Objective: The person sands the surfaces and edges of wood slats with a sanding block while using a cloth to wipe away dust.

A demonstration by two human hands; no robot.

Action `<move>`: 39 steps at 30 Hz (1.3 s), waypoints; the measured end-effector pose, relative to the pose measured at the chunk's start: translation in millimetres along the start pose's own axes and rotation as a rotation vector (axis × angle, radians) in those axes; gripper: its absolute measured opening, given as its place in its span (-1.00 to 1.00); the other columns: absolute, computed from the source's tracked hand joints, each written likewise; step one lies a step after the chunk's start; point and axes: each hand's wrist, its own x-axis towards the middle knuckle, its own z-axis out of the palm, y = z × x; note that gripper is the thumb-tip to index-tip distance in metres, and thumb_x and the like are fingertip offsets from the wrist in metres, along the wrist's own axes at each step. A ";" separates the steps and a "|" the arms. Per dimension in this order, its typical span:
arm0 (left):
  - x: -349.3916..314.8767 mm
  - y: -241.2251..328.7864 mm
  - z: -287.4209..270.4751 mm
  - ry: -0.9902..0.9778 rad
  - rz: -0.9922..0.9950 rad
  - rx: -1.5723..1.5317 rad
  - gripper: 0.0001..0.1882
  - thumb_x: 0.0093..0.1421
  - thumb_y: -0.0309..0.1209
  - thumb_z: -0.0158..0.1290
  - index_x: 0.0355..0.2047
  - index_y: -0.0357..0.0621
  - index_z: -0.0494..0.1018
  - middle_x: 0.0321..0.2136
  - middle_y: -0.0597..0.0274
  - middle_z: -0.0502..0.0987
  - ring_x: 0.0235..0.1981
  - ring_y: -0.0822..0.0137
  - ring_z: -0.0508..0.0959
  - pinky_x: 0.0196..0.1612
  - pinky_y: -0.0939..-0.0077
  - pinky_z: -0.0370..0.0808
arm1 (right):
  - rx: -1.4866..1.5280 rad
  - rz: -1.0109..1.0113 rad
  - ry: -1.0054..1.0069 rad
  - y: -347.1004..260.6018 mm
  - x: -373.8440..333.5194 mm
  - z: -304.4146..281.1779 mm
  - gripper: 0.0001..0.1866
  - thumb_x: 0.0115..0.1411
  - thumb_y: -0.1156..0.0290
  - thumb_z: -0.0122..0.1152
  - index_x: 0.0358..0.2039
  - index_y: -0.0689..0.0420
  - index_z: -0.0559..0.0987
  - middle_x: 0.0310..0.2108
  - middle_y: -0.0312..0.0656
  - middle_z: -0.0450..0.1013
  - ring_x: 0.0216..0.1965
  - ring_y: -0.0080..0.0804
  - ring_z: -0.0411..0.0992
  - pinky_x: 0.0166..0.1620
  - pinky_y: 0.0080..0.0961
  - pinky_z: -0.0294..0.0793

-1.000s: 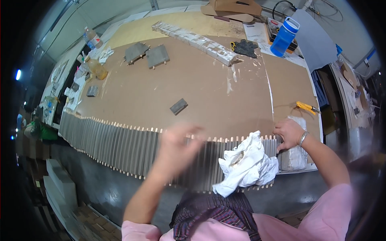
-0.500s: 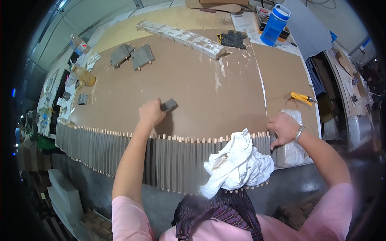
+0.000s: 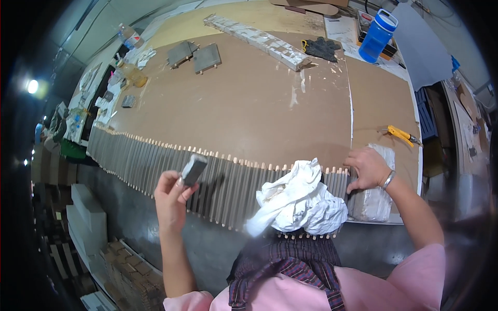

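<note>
Since half a second ago our left hand [image 3: 171,194] has come back off the board toward us, and the small grey block [image 3: 193,169] it reached for out there now rides with it above the near edge of the bench. We pinch that block between thumb and fingertips; it is rectangular, dull grey, tilted, sticking up past the fingers over the row of grey slats [image 3: 155,166].

Those slats stand side by side along the near edge, thin and upright, each tipped with a pale wooden peg. A crumpled white cloth [image 3: 301,202] lies heaped on them toward the right. Our right hand [image 3: 369,168] presses on the slats just beside it, fingers curled together over their tops, a metal bangle at the wrist. Touching that hand, at the near right corner, sits a clear plastic-wrapped pale package [image 3: 377,192].

Farther out, the brown board [image 3: 244,103] is flat and matt. A yellow-handled cutter [image 3: 402,136] lies by its right edge, two grey square pads [image 3: 196,54] and a long pale strip [image 3: 259,40] toward the far side, and a blue bottle [image 3: 377,35] at the far right corner.
</note>
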 end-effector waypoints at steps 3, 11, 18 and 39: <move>-30.7 -18.9 4.6 0.122 0.032 0.057 -0.76 0.24 -0.70 0.10 -0.13 -0.19 0.41 -0.13 0.23 0.52 -0.10 0.35 0.60 0.02 0.28 0.69 | 0.055 -0.010 0.004 -3.4 -4.5 -2.0 -0.32 -0.27 -0.11 0.59 -0.22 0.11 0.67 -0.27 -0.10 0.56 -0.21 -0.02 0.54 -0.09 -0.17 0.49; -48.7 -42.8 28.2 0.140 0.499 1.027 -0.72 0.01 -0.68 0.23 -0.29 -0.24 0.41 -0.13 0.01 0.56 -0.15 0.10 0.57 -0.03 0.30 0.49 | 0.367 -0.470 0.349 -113.3 20.5 -29.0 -0.11 0.01 -0.03 0.48 0.36 -0.06 0.43 0.35 0.12 0.26 0.32 0.23 0.24 0.32 0.06 0.27; -61.1 -24.3 45.0 0.093 0.634 1.281 -0.67 -0.07 -0.71 0.21 -0.27 -0.18 0.46 -0.18 0.11 0.56 -0.14 -0.03 0.52 -0.09 0.14 0.45 | 0.466 -0.497 0.323 -122.0 29.6 -4.4 -0.45 -0.07 0.44 0.43 0.03 0.04 0.62 0.17 -0.05 0.45 0.09 0.00 0.49 0.11 -0.19 0.50; -20.4 -30.7 52.3 -0.111 0.613 1.354 -0.57 -0.16 -0.69 0.27 -0.22 -0.07 0.60 -0.25 0.23 0.58 -0.11 0.08 0.54 -0.04 0.21 0.38 | 0.286 -0.076 0.615 -139.3 16.2 34.4 -0.56 -0.18 0.30 0.52 -0.22 0.06 0.60 0.12 0.01 0.45 0.08 0.03 0.46 0.04 -0.13 0.52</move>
